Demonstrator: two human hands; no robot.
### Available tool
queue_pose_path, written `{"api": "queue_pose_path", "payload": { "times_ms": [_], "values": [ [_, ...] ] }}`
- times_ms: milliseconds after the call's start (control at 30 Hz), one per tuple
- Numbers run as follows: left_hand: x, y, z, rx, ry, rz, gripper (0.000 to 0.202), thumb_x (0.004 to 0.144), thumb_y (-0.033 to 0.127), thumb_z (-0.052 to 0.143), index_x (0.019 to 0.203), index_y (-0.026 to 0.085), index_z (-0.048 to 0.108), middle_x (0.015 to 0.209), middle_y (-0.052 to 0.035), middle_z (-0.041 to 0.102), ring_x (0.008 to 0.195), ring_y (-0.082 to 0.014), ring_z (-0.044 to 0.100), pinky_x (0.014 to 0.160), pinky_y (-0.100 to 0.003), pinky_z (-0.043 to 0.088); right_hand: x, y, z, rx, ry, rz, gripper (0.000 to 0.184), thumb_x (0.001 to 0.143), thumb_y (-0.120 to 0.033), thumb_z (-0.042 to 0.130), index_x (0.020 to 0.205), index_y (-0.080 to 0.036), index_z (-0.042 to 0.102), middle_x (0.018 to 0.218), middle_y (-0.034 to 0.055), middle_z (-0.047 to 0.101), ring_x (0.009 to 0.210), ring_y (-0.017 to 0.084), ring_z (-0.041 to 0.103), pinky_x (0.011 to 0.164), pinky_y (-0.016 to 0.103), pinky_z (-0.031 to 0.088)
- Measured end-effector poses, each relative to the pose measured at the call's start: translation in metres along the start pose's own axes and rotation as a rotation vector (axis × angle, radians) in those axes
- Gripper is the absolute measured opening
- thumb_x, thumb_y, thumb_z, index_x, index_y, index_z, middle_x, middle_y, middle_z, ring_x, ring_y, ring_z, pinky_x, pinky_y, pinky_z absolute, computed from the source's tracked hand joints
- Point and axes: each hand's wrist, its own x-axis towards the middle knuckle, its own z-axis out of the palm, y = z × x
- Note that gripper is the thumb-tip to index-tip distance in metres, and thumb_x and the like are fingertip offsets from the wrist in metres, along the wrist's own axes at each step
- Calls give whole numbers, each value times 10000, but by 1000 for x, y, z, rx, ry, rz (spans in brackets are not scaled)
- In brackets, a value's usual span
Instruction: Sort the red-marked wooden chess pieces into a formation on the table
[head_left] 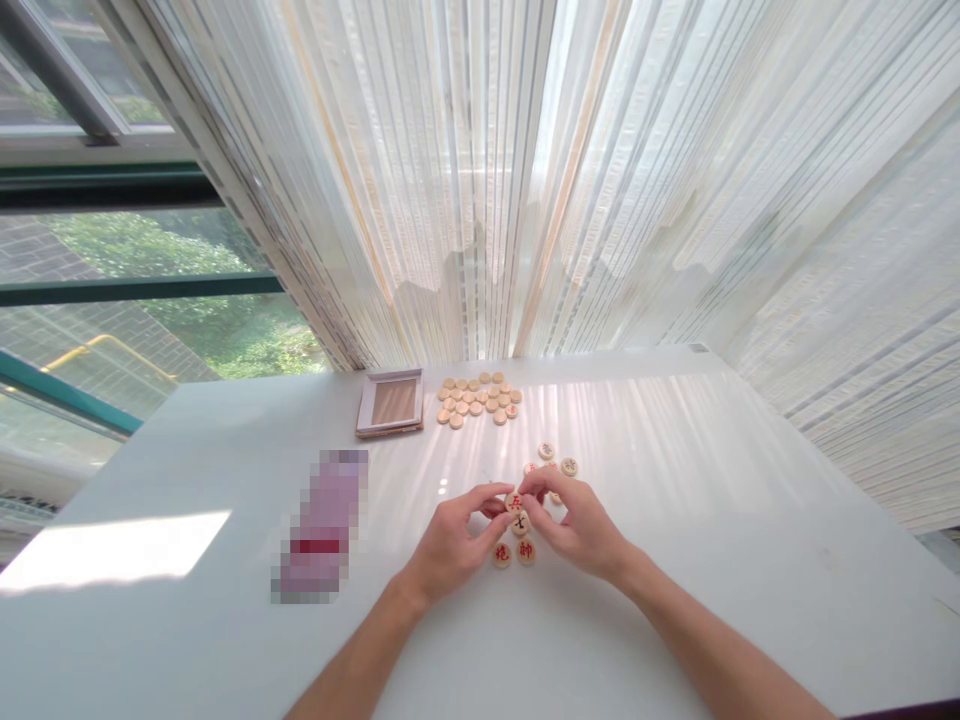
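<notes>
Between my two hands is a round wooden Chinese chess piece (514, 503) with a red character, face up. My left hand (456, 535) grips it from the left with thumb and fingers, and my right hand (577, 525) has its fingertips closed on the right edge. Just below it a piece with a black character (520, 523) shows partly. Nearer to me lie a red-marked piece (502, 554) and another red-marked piece (526, 551), side by side. Beyond my right hand sit several more, among them a black-marked piece (569, 467); my fingers partly cover some.
Several pale chess pieces (475, 408) are spread at the back of the white table (712, 600), mostly without visible characters. Left of them stands an open shallow box (361, 418). A blurred purple item (322, 520) lies at left. Striped curtains (480, 200) hang behind the table.
</notes>
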Motion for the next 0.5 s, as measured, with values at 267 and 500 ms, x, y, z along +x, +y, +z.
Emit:
{"api": "queue_pose_path", "payload": {
  "times_ms": [267, 500],
  "values": [
    [2, 7, -3, -50, 6, -33, 325, 921, 290, 634, 1242, 241, 617, 1000, -37, 754, 887, -180, 713, 832, -297, 574, 0, -3, 0, 47, -53, -39, 188, 929, -188, 579, 1111, -233, 599, 952, 37, 668, 832, 165, 629, 782, 315, 536],
    [2, 10, -6, -113, -36, -47, 314, 974, 303, 544, 1266, 199, 593, 930, -50, 742, 761, -156, 693, 824, -319, 564, 0, -2, 2, 45, -23, -49, 164, 948, -219, 572, 1107, -229, 611, 948, 47, 678, 815, 171, 634, 768, 326, 548]
  ]
}}
